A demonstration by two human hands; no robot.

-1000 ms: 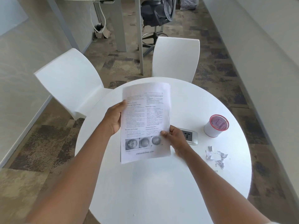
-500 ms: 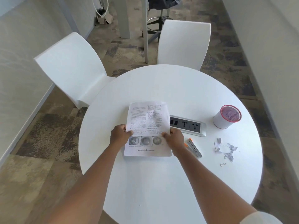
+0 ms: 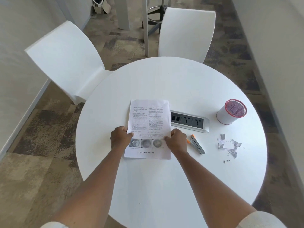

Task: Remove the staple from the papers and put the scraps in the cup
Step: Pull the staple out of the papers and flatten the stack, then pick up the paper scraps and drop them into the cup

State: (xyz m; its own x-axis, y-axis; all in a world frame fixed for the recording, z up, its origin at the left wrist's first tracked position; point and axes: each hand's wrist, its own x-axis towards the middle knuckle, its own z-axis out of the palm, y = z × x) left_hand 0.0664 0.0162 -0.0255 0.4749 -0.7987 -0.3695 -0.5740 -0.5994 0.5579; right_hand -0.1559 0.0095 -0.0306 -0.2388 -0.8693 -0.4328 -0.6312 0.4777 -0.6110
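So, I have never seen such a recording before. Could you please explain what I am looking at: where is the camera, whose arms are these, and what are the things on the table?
There is no machine here. A person wears one camera on the head, and it looks forward and down, so the two arms entering from the bottom are the person's own.

The left hand and the right hand each grip one side of a stack of printed papers, which lies on the round white table.

To the right of the papers are a socket panel set into the table, a staple remover with orange parts, a small pile of paper scraps with a few bits of staple near it, and a white cup with a red rim. Two white chairs stand behind the table.
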